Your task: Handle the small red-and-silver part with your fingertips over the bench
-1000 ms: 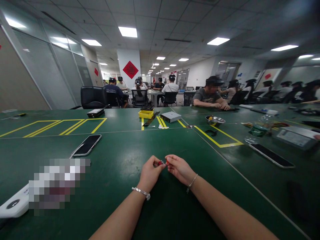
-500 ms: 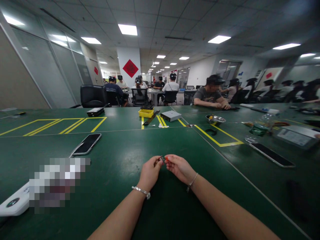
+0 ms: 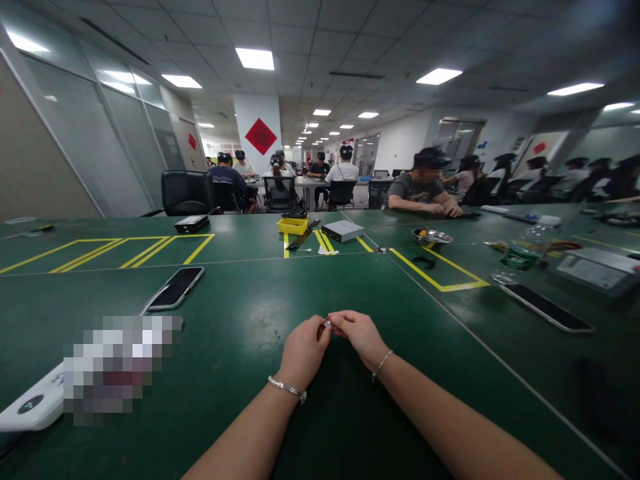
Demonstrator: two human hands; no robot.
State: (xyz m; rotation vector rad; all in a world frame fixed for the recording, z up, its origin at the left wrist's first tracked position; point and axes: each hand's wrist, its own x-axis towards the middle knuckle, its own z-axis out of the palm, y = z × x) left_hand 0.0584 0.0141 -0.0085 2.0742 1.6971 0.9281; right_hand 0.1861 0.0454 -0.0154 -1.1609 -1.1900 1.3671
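Above the green table, my left hand [image 3: 304,348] is closed in a pinch on a small metallic piece [image 3: 328,323], too tiny for me to tell its kind. From the other side, my right hand [image 3: 361,339] pinches a small orange-red piece [image 3: 330,318], mostly covered by its fingers. The fingertips of both hands meet at these two pieces. Whether the pieces are joined or only touching, I cannot tell.
A phone [image 3: 177,288] and a partly blurred white device [image 3: 37,403] lie to the left. Farther back are a yellow bin [image 3: 293,227], a grey box [image 3: 343,231] and a metal bowl [image 3: 440,237]. Another phone [image 3: 547,307] lies right; a co-worker [image 3: 423,187] sits across.
My hands have come closer together, bringing the orange-red piece against the metallic one. The right fingers have closed in further, and less of both pieces shows.
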